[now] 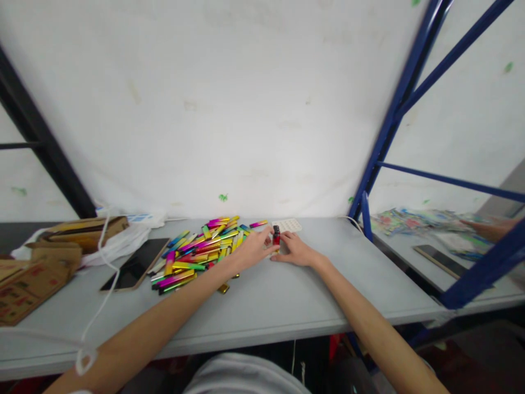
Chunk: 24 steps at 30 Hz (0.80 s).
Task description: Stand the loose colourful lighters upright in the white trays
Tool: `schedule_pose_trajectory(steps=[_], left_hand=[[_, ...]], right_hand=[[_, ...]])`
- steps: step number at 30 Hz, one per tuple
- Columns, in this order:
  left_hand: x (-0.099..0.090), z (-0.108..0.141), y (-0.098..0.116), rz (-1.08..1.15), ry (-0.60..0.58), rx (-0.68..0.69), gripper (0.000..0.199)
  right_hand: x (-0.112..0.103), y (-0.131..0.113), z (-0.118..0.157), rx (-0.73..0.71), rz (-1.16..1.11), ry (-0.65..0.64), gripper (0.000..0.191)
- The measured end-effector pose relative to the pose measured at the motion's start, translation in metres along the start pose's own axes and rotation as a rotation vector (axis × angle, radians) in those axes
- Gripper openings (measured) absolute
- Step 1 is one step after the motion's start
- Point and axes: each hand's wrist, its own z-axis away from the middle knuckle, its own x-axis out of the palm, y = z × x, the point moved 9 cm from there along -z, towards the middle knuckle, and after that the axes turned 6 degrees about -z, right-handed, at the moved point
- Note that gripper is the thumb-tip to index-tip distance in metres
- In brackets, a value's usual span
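A small red lighter with a black top (276,236) stands upright between my two hands over the grey tabletop. My left hand (257,246) has its thumb and fingers closed around the lighter from the left. From the right, the fingertips of my right hand (298,250) meet the lighter's side, the thumb low near its base. To the left of my left hand spreads a heap of shiny multicoloured lighters (200,249) in gold, pink, green and blue. Just behind my hands lies a white sheet with a grid of small marks (289,225).
A dark tablet (135,265) lies left of the heap, crossed by a white cable (104,257). Cardboard boxes (36,279) and white plastic stand further left. A blue metal frame (381,142) rises at right; beyond it are a phone (439,260), colourful packets (410,221) and another person's hand (490,229).
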Motion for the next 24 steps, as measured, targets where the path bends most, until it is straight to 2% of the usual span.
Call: schedule_pose_trajectory(steps=[2, 4, 5, 8, 11, 15, 18, 21, 24], left_hand=[[-0.019, -0.006, -0.008, -0.115, 0.046, 0.021, 0.033], [-0.041, -0.015, -0.031, -0.213, 0.106, -0.041, 0.035], [-0.046, -0.022, -0.047, -0.269, 0.083, -0.083, 0.034], [-0.043, -0.04, -0.096, -0.347, -0.103, -0.21, 0.027], [-0.033, -0.058, -0.123, -0.334, -0.142, -0.247, 0.02], [-0.014, -0.079, -0.133, -0.302, -0.136, -0.288, 0.021], [-0.012, -0.086, -0.133, -0.26, -0.098, -0.303, 0.024], [-0.03, -0.08, -0.131, -0.225, -0.003, -0.305, 0.02], [-0.055, -0.064, -0.128, -0.117, 0.061, -0.325, 0.027]], right_hand=[[0.0, 0.001, 0.0, 0.015, 0.006, 0.004, 0.068], [-0.001, 0.004, 0.001, 0.032, 0.009, 0.007, 0.072], [-0.001, 0.004, 0.001, 0.037, 0.008, 0.007, 0.073], [0.0, 0.006, 0.001, 0.047, 0.004, 0.002, 0.077], [0.0, 0.006, 0.001, 0.061, 0.009, 0.001, 0.077], [-0.001, 0.003, 0.001, 0.074, 0.007, -0.012, 0.076], [-0.001, 0.002, 0.001, 0.084, 0.012, -0.022, 0.075], [-0.001, 0.002, 0.001, 0.087, 0.014, -0.022, 0.075], [0.0, 0.002, 0.001, 0.065, 0.002, -0.015, 0.076]])
